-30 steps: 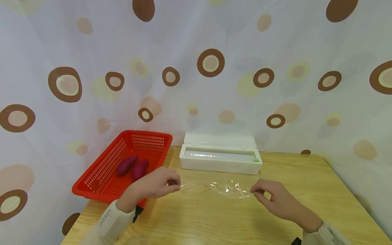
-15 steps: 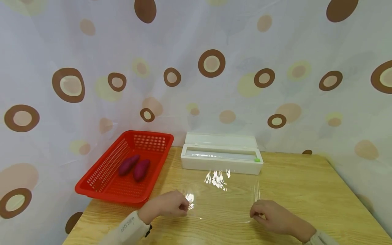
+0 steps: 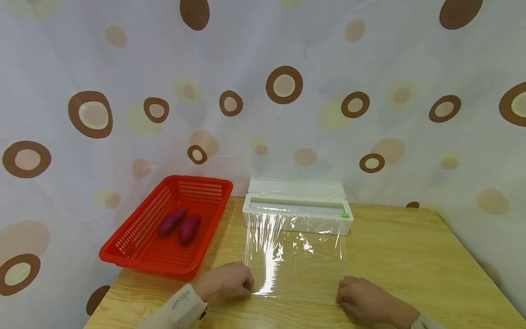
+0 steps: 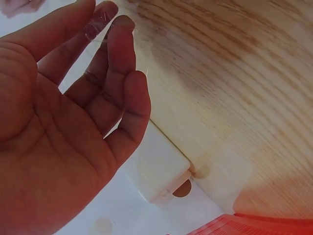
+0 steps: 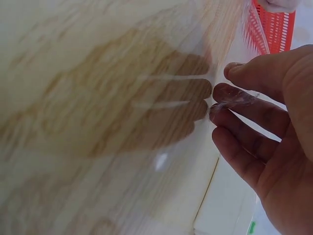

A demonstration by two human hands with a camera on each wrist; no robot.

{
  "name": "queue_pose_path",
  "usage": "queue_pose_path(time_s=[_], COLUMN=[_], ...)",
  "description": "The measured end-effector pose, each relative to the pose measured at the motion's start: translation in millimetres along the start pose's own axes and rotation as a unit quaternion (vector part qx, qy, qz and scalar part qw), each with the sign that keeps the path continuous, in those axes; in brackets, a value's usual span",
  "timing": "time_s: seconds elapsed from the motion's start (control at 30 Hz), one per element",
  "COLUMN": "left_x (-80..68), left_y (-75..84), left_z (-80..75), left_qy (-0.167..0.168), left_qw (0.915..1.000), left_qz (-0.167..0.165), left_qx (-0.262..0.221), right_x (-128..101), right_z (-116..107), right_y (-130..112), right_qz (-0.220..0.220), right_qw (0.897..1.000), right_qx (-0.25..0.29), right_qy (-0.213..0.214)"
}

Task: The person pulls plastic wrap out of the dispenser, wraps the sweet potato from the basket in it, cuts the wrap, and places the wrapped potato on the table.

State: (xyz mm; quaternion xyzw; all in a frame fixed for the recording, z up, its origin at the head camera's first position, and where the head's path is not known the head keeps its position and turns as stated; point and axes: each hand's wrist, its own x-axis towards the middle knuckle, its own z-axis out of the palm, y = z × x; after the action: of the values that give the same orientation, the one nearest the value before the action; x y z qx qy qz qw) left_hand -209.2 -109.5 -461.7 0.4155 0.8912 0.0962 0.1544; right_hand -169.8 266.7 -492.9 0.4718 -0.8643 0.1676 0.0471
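Observation:
A sheet of clear plastic wrap (image 3: pixel 269 269) runs from a white dispenser box (image 3: pixel 347 226) toward me, wrinkled and shiny near the box. My left hand (image 3: pixel 231 279) pinches its near left corner, low over the table. At the near right corner, my right hand (image 3: pixel 365 299) holds the wrap with bent fingers. In the left wrist view, film clings to the fingertips (image 4: pixel 100 22) beside the thumb. The right wrist view shows crumpled film across the fingers (image 5: pixel 239 100), with the thumb close by. The box's lid (image 3: pixel 296 187) stands up behind the roll (image 3: pixel 312 210).
On the left, a red plastic basket (image 3: pixel 215 228) holds two purple sweet potatoes (image 3: pixel 171 221). A small green piece (image 3: pixel 345 215) sits at the box's right end. The wooden table (image 3: pixel 402 246) backs onto a patterned curtain (image 3: pixel 263 128).
Both hands have come down and toward me, drawing the wrap out from a narrow strip between them into a broad sheet reaching back to the box. Basket and box stay put.

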Motion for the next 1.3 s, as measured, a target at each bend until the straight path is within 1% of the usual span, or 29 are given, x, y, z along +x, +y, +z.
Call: queue_pose_path(time_s=[0.1,0.23,0.37,0.53,0.6,0.67,0.77,0.9,1.07,1.3], left_x=[1.6,1.9,2.4,3.9,3.9,3.8,3.6,3.0,1.6,-2.9], left_y=[-1.8,-1.2,0.9,3.1,3.8,4.3,4.2,3.0,3.8,6.4], left_z=[4.4,5.8,4.1,5.3,7.2,9.2,10.7,12.3,12.2,11.2], left_qy=[-0.001,0.009,0.033,0.067,0.071,0.074,0.077,0.083,0.080,0.071], left_qw=[1.0000,1.0000,0.9994,0.9968,0.9960,0.9954,0.9941,0.9924,0.9932,0.9942], left_qz=[-0.001,-0.004,-0.011,-0.027,-0.037,-0.044,-0.046,-0.046,-0.051,-0.061], left_qx=[0.003,-0.001,-0.003,0.033,0.039,0.043,0.061,0.079,0.066,0.054], right_x=[-0.7,0.3,3.1,5.4,6.3,7.4,8.6,9.3,7.8,6.8], right_z=[2.0,2.3,1.3,0.9,0.7,0.4,-0.5,-1.2,-1.9,0.8], right_y=[0.0,-0.9,0.3,4.4,5.2,5.2,4.2,4.0,6.9,6.1], right_qz=[0.003,0.020,0.042,0.051,0.065,0.077,0.085,0.079,0.085,0.115], right_qw=[1.000,0.999,0.997,0.996,0.994,0.992,0.991,0.992,0.991,0.989], right_qx=[0.012,0.036,0.056,0.064,0.073,0.081,0.089,0.092,0.096,0.081], right_qy=[-0.006,-0.025,-0.037,-0.040,-0.046,-0.050,-0.048,-0.041,-0.042,-0.038])
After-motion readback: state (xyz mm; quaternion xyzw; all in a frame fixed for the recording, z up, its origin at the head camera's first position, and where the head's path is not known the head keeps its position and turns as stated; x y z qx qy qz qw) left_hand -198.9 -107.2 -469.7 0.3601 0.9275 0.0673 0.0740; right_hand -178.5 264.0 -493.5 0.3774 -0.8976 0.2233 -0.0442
